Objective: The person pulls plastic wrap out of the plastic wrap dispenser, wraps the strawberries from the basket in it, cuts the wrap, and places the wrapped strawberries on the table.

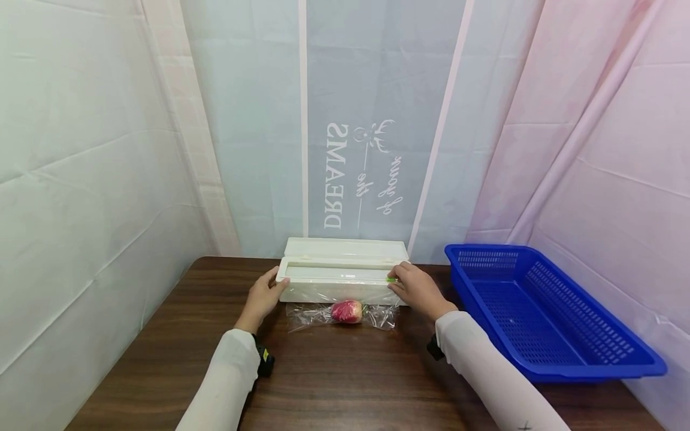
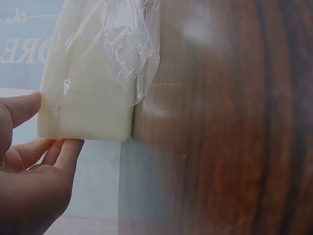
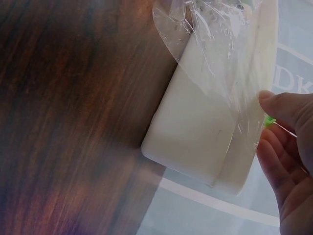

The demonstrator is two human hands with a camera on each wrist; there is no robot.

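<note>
A long white cling film dispenser (image 1: 309,293) stands near the table's back edge with its lid (image 1: 345,248) raised. My left hand (image 1: 264,294) grips its left end, thumb at the front top edge and fingers against the end wall. At the right end, my right hand (image 1: 419,290) pinches a small green slide cutter (image 1: 391,279) on the top edge; the right wrist view shows this cutter (image 3: 268,120) partly hidden between thumb and fingers. Clear film (image 2: 128,44) hangs down the dispenser's front. Before it lies a red and pale-yellow fruit (image 1: 347,312) in crumpled film.
A blue perforated plastic basket (image 1: 487,323) stands on the right of the dark wood table (image 1: 345,383). Printed cloth (image 1: 259,149) hangs behind the table, with pale cloth (image 1: 91,179) at the left side.
</note>
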